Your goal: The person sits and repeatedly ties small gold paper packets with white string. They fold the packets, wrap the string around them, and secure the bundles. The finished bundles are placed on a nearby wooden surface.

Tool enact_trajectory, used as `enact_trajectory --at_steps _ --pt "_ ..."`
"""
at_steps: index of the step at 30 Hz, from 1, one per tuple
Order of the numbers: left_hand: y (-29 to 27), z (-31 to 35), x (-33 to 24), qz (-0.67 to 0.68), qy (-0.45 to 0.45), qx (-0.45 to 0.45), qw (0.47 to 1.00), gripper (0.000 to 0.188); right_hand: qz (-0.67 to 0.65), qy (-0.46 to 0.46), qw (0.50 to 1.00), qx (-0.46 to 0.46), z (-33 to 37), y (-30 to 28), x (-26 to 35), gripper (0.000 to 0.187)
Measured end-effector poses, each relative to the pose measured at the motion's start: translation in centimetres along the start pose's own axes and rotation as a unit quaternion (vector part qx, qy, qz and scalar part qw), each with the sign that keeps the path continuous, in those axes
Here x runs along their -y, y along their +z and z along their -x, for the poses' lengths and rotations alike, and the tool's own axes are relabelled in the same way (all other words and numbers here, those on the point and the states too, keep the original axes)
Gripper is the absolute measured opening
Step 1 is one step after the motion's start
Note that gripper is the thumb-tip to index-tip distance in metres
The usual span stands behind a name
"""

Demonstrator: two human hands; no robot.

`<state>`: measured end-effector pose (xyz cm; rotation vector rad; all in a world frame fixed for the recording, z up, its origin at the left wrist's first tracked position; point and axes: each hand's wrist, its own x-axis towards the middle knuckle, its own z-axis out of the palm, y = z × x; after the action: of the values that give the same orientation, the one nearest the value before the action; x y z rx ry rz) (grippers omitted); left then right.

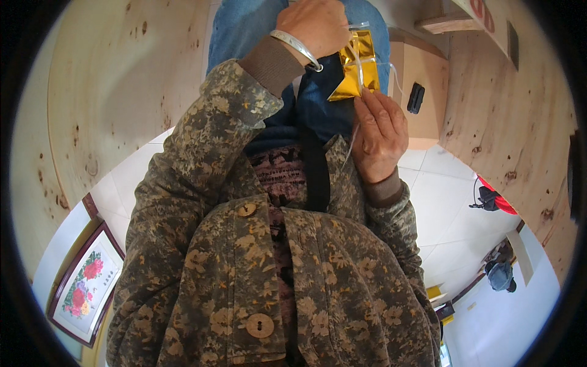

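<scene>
A shiny gold foil packet (365,66) lies over my right thigh, crossed by a thin whitish ribbon (359,72). My right hand (382,131) is at the packet's near edge, thumb and fingers pinched on the ribbon, and a loose tail trails down beside the palm. At the packet's far left corner, my left hand (318,25) is curled closed, with its back up and a silver bracelet (298,44) at the wrist. Ribbon comes out beside its knuckles; the fingertips are hidden. Another loose strand curls off the packet's right side.
Below my right thigh stands a brown cardboard box (425,76) with a black clip-like object (416,98) on it. Pale wooden boards (122,79) curve along both sides. White floor tiles (437,202) show below. A framed flower picture (87,284) is at lower left.
</scene>
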<state>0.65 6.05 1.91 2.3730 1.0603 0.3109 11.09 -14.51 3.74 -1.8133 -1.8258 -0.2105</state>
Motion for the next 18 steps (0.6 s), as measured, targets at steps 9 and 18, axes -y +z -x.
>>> enact_trajectory --at_steps 9,18 --pt "0.4 -0.1 0.6 0.022 -0.006 0.003 1.0 0.017 0.017 0.017 0.999 0.023 0.7 -0.1 0.5 0.034" --pt "0.1 0.0 -1.6 -0.042 -0.002 -0.058 0.997 0.021 0.017 0.023 0.999 0.022 0.6 -0.1 0.6 0.031"
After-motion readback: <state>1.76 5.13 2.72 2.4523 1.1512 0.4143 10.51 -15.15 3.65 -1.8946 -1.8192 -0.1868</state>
